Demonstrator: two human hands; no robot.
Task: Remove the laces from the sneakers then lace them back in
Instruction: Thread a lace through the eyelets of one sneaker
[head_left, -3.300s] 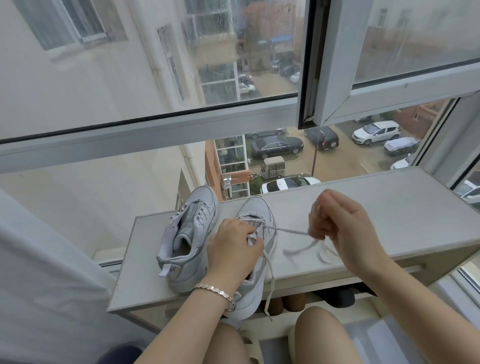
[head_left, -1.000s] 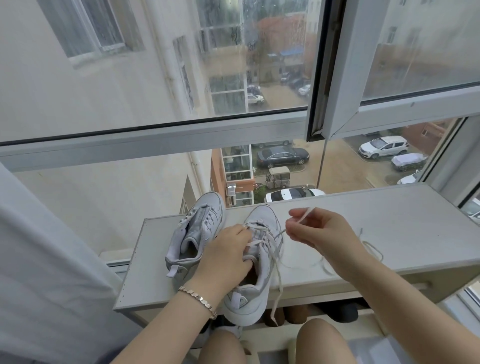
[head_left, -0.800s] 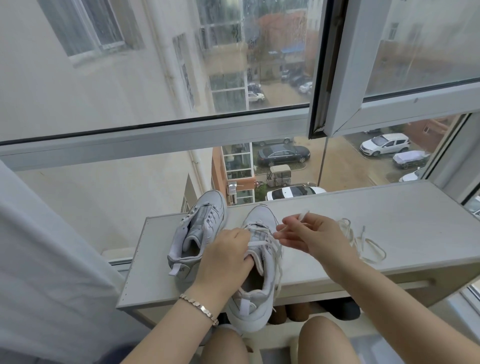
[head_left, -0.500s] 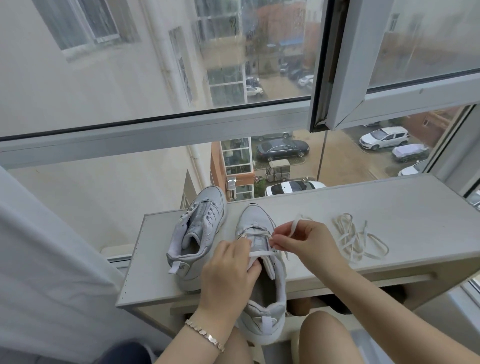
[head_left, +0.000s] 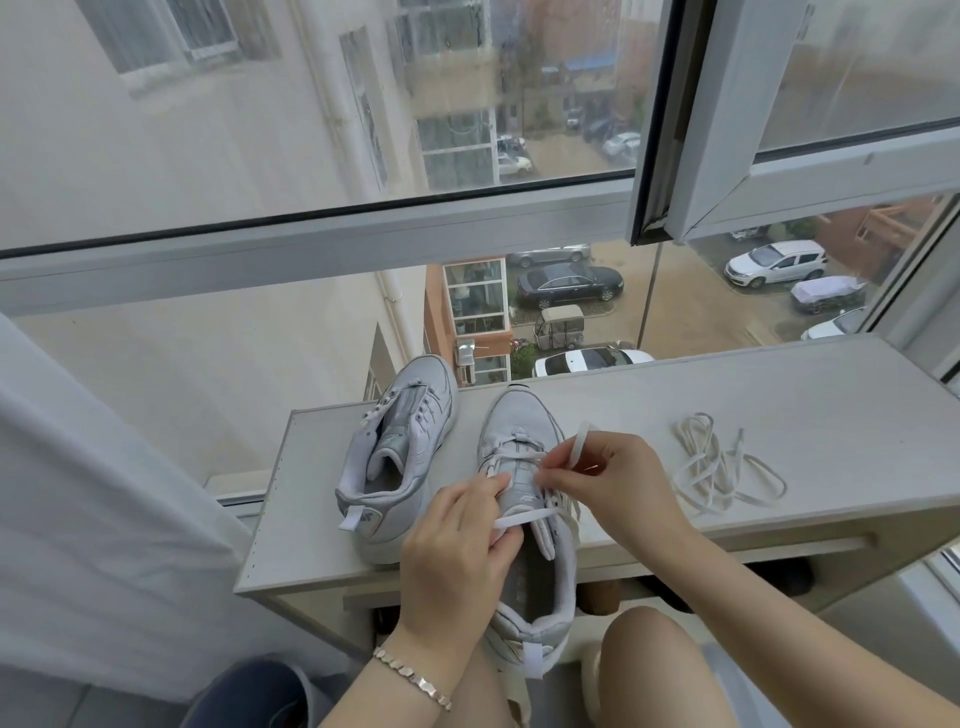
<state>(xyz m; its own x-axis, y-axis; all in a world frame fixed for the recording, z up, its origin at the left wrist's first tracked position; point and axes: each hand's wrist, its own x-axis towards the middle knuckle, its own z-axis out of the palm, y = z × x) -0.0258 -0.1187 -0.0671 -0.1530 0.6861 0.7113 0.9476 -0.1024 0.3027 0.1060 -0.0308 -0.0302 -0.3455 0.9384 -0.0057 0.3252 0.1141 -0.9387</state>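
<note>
Pale grey cabinet top (head_left: 779, 405) runs along the window. White window frame (head_left: 311, 244) spans the far side, with an open sash (head_left: 727, 156) far right. White curtain (head_left: 104, 493) near left. Outside, far below: dark sedan (head_left: 569, 283), white car (head_left: 774, 262), small covered tricycle (head_left: 558, 327). Dark items (head_left: 789, 571) under the cabinet top, can't identify.

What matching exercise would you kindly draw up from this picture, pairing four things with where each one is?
Things:
1 sneaker on the left
2 sneaker on the right
3 loose lace
4 bracelet

Places:
A on the left wrist
B heaped on the shelf, untouched
C gripped by the left hand, its lace end pinched by the right hand
D standing at the shelf's left end, no hand on it

Pairs: 1-D; 2-C; 3-B; 4-A.
</note>
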